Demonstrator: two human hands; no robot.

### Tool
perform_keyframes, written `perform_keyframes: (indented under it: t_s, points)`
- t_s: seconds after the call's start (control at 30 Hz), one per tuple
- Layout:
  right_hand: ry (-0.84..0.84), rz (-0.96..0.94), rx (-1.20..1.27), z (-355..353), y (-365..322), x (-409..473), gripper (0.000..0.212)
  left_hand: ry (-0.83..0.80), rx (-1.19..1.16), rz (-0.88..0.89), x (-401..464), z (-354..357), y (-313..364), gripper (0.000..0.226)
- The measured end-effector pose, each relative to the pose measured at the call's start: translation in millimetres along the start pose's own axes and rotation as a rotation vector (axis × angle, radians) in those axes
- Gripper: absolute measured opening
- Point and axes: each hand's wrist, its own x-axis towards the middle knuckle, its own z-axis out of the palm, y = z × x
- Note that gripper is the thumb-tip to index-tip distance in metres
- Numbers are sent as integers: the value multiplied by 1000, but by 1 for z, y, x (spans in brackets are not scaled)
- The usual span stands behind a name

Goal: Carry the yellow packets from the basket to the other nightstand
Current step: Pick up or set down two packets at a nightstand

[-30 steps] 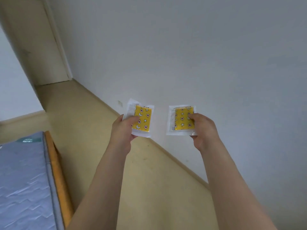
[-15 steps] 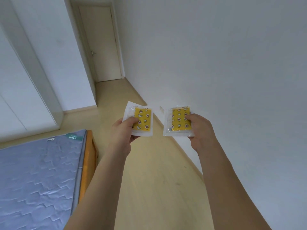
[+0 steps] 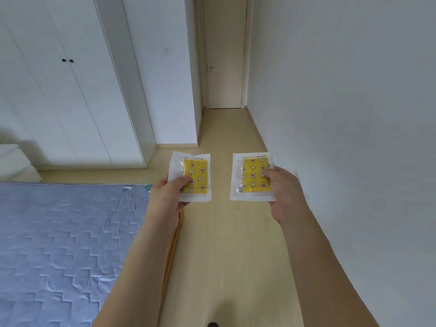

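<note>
I hold two yellow packets with star and moon prints, each sealed in a clear white-edged wrapper, out in front of me over the floor. My left hand (image 3: pixel 168 197) pinches the left yellow packet (image 3: pixel 197 175) at its lower left corner, thumb on its face. My right hand (image 3: pixel 282 192) pinches the right yellow packet (image 3: pixel 252 177) at its right edge. The two packets are held side by side, apart, facing me. No basket or nightstand is in view.
A bed with a blue quilted mattress (image 3: pixel 66 244) and a wooden side rail (image 3: pixel 171 253) fills the lower left. A white wardrobe (image 3: pixel 70 90) stands behind it. A strip of wooden floor (image 3: pixel 226 232) runs along the right wall (image 3: pixel 354 114) to a closed door (image 3: pixel 224 55).
The view has swung left: the wardrobe, door and more of the bed have come into sight. Both hands keep their hold on the packets, in the same pose.
</note>
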Motion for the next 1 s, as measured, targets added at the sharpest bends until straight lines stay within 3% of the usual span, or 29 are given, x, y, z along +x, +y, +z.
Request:
perform_keyframes:
  t_s: [0.33,0.67,1.0]
  points:
    - [-124,-13,-17,164,-17,238,17,29,-54,75,262,32,58,36]
    - [-122,34,-18,238,-15,457,16,94,-38,52,478,91,69,33]
    - [-269,50,5,368,-40,708,14,153,-45,150,709,176,118,22]
